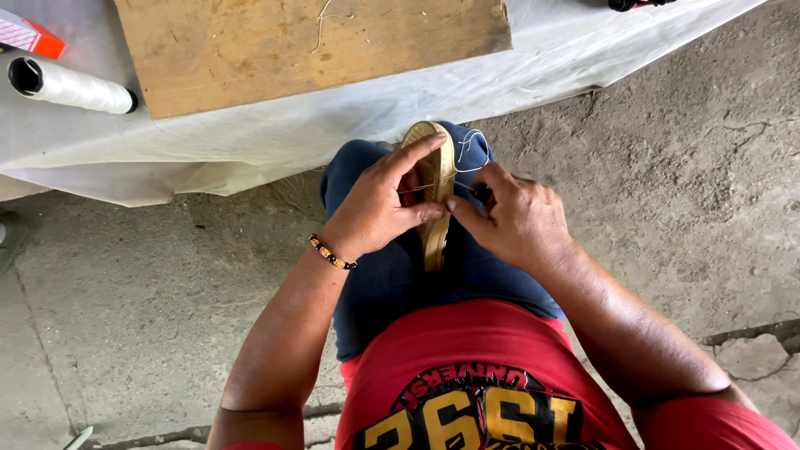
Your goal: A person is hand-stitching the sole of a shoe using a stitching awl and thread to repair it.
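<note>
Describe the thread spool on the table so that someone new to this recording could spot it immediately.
Start at the table draped in a white sheet along the top of the view, with a wooden board lying on it. Left of the board lies the thread spool, a long white cylinder on its side. Its dark hollow end sets it apart from the red and white box just above it.

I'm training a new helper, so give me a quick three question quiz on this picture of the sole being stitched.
1. True or false: the left hand grips the woven sole standing on edge on the person's lap.
2. Which lies on the white cloth? A wooden board; B metal bucket; C glass jar.
3. Fill in: a beaded ____ circles the left wrist.

Key: 1 true. 2 A. 3 bracelet. The right hand pinches at the sole's edge, white thread looping above it.
</note>
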